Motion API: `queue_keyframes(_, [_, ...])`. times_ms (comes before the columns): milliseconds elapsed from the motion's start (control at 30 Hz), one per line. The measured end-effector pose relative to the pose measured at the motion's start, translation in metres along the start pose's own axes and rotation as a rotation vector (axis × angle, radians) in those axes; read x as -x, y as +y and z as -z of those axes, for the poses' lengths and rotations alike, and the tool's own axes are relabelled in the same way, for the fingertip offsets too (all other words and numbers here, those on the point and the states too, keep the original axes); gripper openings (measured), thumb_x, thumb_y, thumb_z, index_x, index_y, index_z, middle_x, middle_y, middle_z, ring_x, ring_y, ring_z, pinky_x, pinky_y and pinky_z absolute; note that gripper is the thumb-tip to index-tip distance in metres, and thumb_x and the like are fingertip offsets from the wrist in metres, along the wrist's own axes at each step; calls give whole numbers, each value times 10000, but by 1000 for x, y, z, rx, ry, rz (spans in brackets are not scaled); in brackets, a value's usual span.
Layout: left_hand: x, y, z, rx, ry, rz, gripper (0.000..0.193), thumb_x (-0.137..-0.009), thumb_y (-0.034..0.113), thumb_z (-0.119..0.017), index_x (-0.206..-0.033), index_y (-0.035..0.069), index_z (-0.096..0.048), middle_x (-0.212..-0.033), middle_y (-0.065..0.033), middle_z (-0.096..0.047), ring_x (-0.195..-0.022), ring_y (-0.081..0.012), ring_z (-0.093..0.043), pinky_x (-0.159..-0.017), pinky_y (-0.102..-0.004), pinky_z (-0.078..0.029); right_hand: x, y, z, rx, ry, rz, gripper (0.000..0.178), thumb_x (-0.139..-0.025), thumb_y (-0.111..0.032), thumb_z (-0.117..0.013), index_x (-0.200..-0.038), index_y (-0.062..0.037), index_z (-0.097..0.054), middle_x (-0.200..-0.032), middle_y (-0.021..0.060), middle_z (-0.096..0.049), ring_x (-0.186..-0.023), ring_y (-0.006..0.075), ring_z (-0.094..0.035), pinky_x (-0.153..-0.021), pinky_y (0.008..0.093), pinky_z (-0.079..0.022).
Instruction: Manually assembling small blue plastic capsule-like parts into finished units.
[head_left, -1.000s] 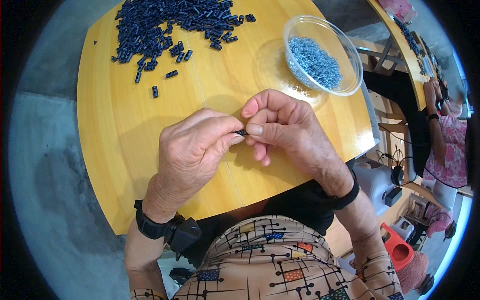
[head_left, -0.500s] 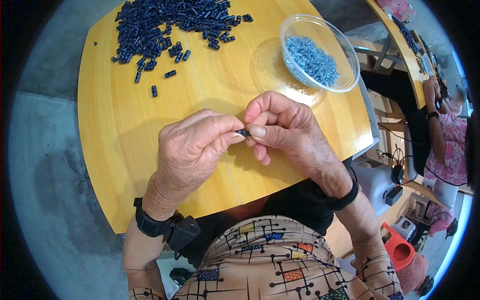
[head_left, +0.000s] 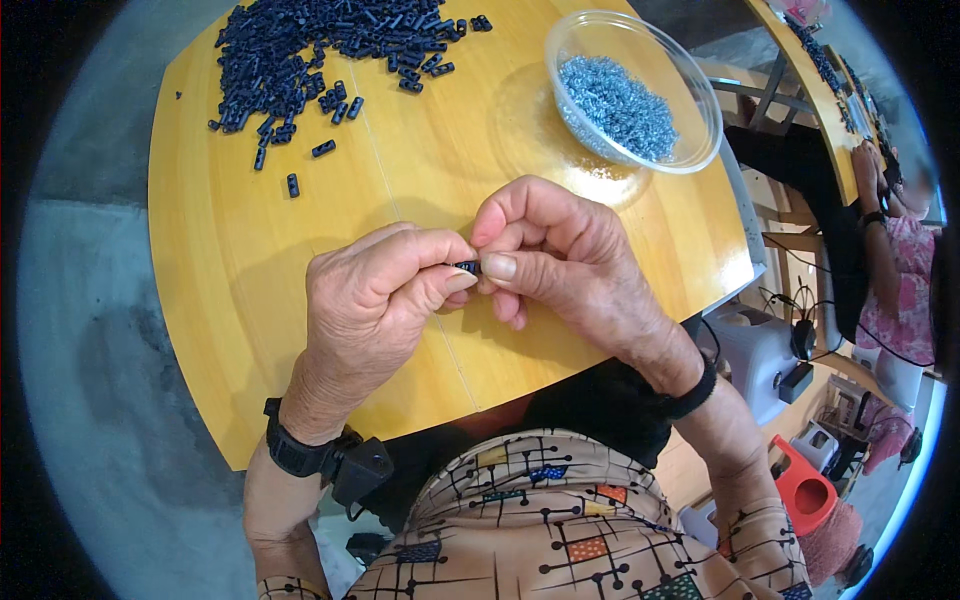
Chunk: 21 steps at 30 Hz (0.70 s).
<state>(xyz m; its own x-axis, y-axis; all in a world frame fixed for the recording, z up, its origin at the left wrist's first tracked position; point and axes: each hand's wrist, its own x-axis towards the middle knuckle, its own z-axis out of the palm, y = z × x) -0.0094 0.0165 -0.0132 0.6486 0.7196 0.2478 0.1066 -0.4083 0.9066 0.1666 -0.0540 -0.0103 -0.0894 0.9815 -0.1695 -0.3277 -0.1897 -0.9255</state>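
Over the near half of the yellow wooden table (head_left: 235, 260), my two hands meet fingertip to fingertip. My left hand (head_left: 362, 290) pinches a small black plastic piece (head_left: 467, 267) between thumb and forefinger; most of it is covered. At the piece's right end, the thumb and bent fingers of my right hand (head_left: 575, 265) are closed together. Whatever lies inside that right pinch is hidden. Farther off, a heap of similar black plastic pieces (head_left: 300, 60) spreads over the far left of the table. Single pieces (head_left: 293, 185) lie scattered at its near side.
A clear plastic bowl (head_left: 712, 120) at the far right of the table holds many tiny silvery metal parts (head_left: 620, 108). Beyond the right edge, another person (head_left: 895, 285) sits at a second table (head_left: 815, 80). A red plastic stool (head_left: 803, 492) stands at lower right.
The whole view has shifted slightly. My right thumb now sits against the black piece's end, where a thin dark bit showed between them before. Both hands keep their pinches.
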Motion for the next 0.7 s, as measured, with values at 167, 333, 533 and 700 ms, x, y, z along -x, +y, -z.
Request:
queue_keyframes(167, [-1,1,0,-28,-6,-27,94,-813,47,-685,-893,12,-650,-699,-59,-645,-603,-128,-650,-524,-227,-504,-2,1,2,3,-15,1,84,-910,-11,-555,-989,-28,-531,-753,27,-629,-605,60,-574,-520,197,-466])
queue_keyframes(333, [0,1,1,-74,-8,-41,105,-796,51,-697,-886,20,-652,-682,-62,-635,-581,-137,-643,-517,-234,-495,-2,-2,1,43,-10,-21,76,-911,-12,-555,-982,-25,-531,-749,30,-629,-597,62,-573,-515,199,-463])
queue_keyframes(533, [-3,-1,4,-204,7,-153,125,-760,32,-711,-870,22,-652,-680,-72,-625,-583,-154,-629,-515,-253,-479,-3,0,1,13,-16,-10,63,-917,-21,-554,-974,-12,-529,-760,42,-628,-602,78,-587,-518,211,-478])
queue_keyframes(700, [-3,-2,3,-102,-4,-90,120,-773,11,-704,-881,4,-654,-729,-72,-648,-626,-134,-642,-553,-238,-503,1,2,6,-105,-36,-31,93,-926,-41,-555,-992,21,-532,-793,80,-638,-649,120,-634,-592,241,-538])
